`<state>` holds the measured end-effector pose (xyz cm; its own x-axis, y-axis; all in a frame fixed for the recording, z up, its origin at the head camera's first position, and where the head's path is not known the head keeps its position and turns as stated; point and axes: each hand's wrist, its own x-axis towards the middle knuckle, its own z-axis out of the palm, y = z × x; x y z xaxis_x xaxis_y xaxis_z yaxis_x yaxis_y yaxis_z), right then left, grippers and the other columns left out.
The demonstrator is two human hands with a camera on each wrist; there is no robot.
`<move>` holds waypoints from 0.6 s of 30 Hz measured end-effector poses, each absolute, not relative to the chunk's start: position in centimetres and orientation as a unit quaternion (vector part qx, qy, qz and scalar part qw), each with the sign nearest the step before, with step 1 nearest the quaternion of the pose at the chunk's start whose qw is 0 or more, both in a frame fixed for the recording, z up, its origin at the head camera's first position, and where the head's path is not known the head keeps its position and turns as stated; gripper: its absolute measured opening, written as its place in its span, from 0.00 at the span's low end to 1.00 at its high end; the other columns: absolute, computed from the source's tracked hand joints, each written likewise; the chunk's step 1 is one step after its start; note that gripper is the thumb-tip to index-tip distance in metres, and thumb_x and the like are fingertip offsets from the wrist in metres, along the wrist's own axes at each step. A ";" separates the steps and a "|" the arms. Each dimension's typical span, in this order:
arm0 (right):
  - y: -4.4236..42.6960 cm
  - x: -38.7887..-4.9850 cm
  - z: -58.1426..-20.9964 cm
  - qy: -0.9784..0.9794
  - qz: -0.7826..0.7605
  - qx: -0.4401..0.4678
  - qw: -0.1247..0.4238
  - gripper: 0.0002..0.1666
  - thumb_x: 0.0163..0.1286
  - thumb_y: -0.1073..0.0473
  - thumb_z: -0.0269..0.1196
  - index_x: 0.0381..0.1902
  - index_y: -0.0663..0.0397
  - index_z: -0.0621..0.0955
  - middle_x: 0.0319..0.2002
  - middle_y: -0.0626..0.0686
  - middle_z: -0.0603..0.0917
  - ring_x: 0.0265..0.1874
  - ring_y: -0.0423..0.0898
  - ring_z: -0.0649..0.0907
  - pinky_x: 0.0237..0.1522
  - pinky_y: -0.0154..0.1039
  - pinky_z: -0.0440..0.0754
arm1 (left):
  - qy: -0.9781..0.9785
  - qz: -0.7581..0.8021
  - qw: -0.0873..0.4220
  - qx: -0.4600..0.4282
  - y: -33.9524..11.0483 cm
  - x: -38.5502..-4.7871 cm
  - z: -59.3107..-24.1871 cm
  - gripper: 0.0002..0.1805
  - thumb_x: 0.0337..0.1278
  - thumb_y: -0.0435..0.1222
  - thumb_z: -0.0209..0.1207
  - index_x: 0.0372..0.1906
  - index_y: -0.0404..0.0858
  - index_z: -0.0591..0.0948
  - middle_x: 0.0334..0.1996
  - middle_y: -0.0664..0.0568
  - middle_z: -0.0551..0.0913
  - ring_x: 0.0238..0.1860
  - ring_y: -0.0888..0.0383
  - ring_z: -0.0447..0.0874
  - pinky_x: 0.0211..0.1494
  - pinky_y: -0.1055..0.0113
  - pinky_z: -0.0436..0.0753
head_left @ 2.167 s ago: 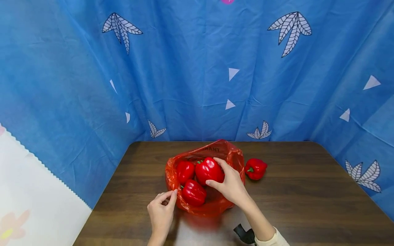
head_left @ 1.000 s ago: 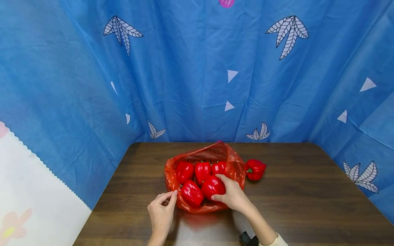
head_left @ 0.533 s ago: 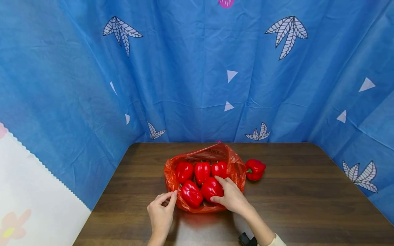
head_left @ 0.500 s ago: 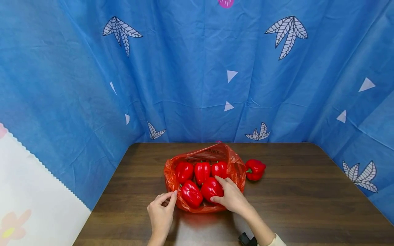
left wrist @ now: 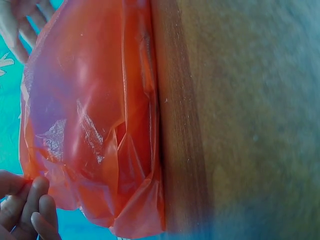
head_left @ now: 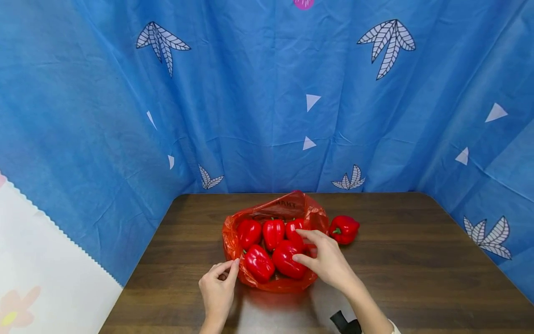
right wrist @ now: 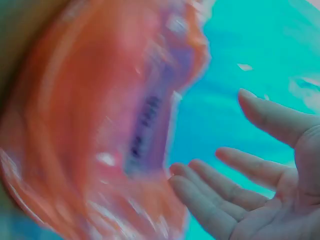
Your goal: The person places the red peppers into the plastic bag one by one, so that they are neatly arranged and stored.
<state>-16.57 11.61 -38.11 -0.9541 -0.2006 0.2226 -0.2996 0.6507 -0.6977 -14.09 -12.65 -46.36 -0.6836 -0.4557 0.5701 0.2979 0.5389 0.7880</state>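
Note:
A thin red plastic bag (head_left: 317,215) stands with its mouth spread, several red bell peppers (head_left: 259,263) inside. My left hand (head_left: 219,285) pinches the bag's near left rim between thumb and forefinger; the left wrist view shows the same pinch on the film (left wrist: 85,100). Over the bag's right side, my right hand (head_left: 327,257) holds nothing, its thumb and fingers spread apart above the front right bell pepper (head_left: 288,260). In the right wrist view the empty fingers (right wrist: 225,190) are parted beside the blurred bag. One more bell pepper (head_left: 344,230) lies outside, right of the bag.
Everything rests on a dark wood table (head_left: 417,260). A blue patterned curtain (head_left: 267,93) hangs behind and on both sides. A black object (head_left: 345,322) sits by the right wrist at the front edge of the view. White cloth (head_left: 50,260) hangs at the left.
My right hand brought a bell pepper down into the bag's front right, let it go, and has drawn back up and right with fingers spread. The left hand keeps its pinch.

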 end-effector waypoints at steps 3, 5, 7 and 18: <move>13.4 -16.8 -36.9 -0.889 0.429 0.123 0.101 0.32 0.57 0.60 0.73 0.61 0.53 0.78 0.53 0.56 0.83 0.49 0.53 0.83 0.48 0.48 0.84 | -0.785 -0.478 0.391 0.054 -12.7 -14.1 -46.3 0.04 0.42 0.28 0.73 0.21 0.37 0.88 0.15 0.55 0.83 0.16 0.72 0.68 0.20 0.79 0.70; 14.7 -17.3 -36.5 -0.884 0.440 0.100 0.122 0.33 0.59 0.58 0.72 0.62 0.53 0.77 0.55 0.57 0.81 0.51 0.55 0.83 0.48 0.50 0.84 | -0.786 -0.477 0.389 0.057 -12.7 -14.1 -46.2 0.04 0.42 0.28 0.73 0.21 0.36 0.88 0.16 0.55 0.83 0.16 0.72 0.68 0.20 0.79 0.70; 16.1 -17.9 -36.5 -0.883 0.444 0.070 0.137 0.34 0.61 0.56 0.70 0.65 0.52 0.74 0.59 0.58 0.78 0.55 0.58 0.81 0.49 0.52 0.83 | -0.787 -0.476 0.388 0.058 -12.7 -14.0 -46.2 0.04 0.42 0.28 0.73 0.21 0.36 0.88 0.16 0.55 0.83 0.16 0.72 0.68 0.20 0.79 0.70; 21.2 -21.1 -39.0 -0.901 0.415 -0.041 0.116 0.41 0.66 0.52 0.65 0.73 0.54 0.63 0.69 0.67 0.63 0.65 0.66 0.68 0.57 0.62 0.76 | -0.788 -0.475 0.388 0.060 -12.6 -14.0 -46.4 0.04 0.43 0.28 0.72 0.21 0.36 0.88 0.16 0.55 0.82 0.16 0.72 0.69 0.20 0.79 0.70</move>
<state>-21.09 21.25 -38.97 -0.9696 0.1701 0.1758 -0.0230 0.6519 -0.7580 -13.97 -12.55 -46.36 -0.6925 -0.4625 0.5537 0.2739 0.5414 0.7949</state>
